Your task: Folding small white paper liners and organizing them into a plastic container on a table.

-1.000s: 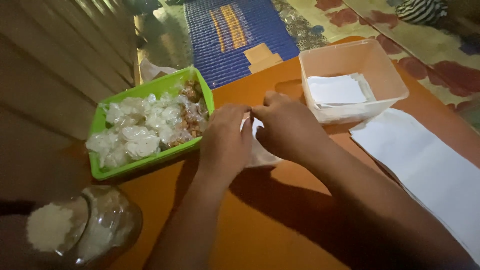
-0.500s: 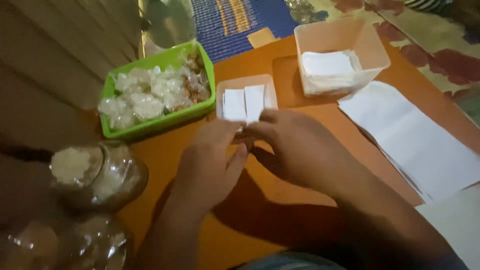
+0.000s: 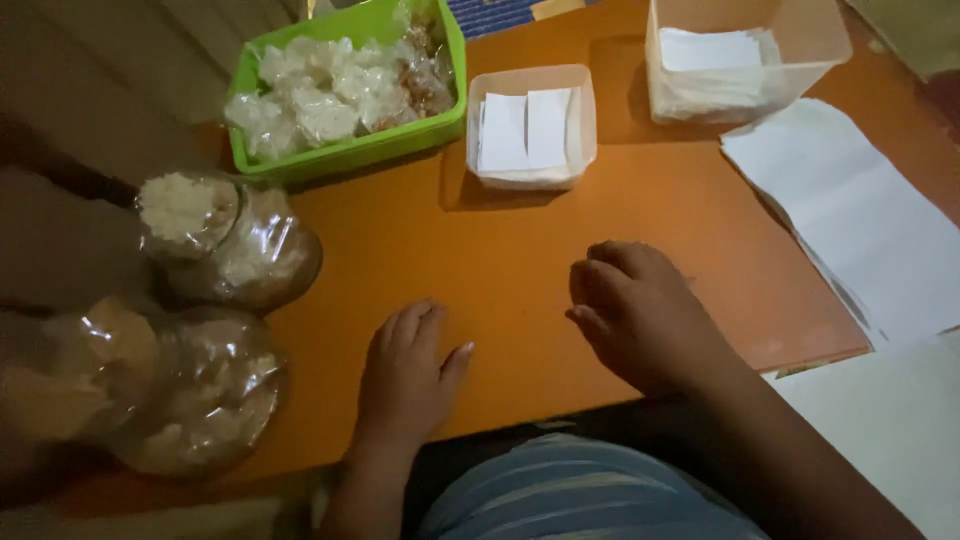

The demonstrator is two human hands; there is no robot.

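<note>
While both hands rest on the flat orange table top [image 3: 520, 250], neither one holds anything. The left hand [image 3: 408, 372] lies palm down near the table's front edge, fingers together and stretched, thumb out to the side. The right hand [image 3: 640, 315] sits a little farther in, its fingers curled loosely under, so I cannot tell whether something small is below them.

Beyond the hands, well apart from them, stands a small square white plastic tub [image 3: 531, 125] with two white paper slips lying inside. At its left is a green rectangular plastic tray [image 3: 352, 150] full of small clear-wrapped whitish pieces; its far end is cut off by the picture's top edge. At the right is a larger translucent plastic box [image 3: 745, 60] with white papers in it, also cut at the top. Just beside this box, a large white paper sheet [image 3: 850, 215] hangs over the table's right edge.

At the left side, two clear round plastic jars [image 3: 225, 240] with pale contents lie in deep shadow and are hard to make out.
</note>
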